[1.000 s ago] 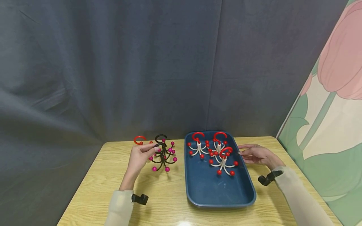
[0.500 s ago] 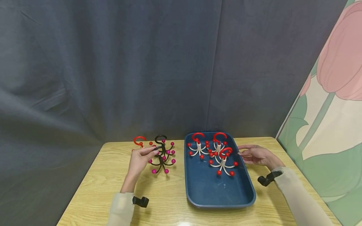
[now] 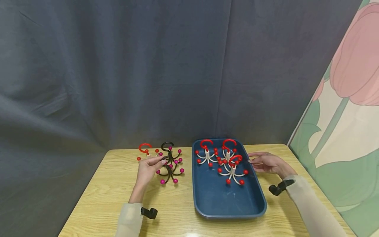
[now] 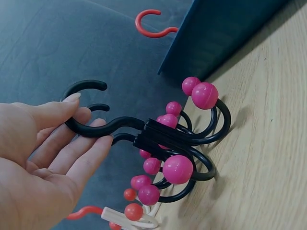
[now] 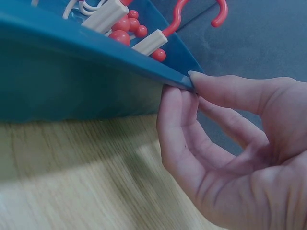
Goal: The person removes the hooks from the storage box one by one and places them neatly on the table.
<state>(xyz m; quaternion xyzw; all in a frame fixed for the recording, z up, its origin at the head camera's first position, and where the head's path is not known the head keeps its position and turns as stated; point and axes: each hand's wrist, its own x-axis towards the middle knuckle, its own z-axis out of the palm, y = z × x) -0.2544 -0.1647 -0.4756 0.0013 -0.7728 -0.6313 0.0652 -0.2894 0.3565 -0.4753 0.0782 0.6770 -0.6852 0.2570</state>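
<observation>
OK, dark curtain hung across the far side. Wooden desk stood in front. Blue tray sat right of centre on it. Right hand pinched the tray's right rim, thumb on top, fingers beneath. Left hand had thumb and fingers closed on the hook of the near black hanger, left of the tray; couldn't tell if its pink balls touched down. Far black hanger stood just behind, single red-and-white hanger farther left. Three tray hangers stood at the tray's far end.

Dark curtain hogged most of the top, tulip print ran down the right, wood table sat bottom centre.
</observation>
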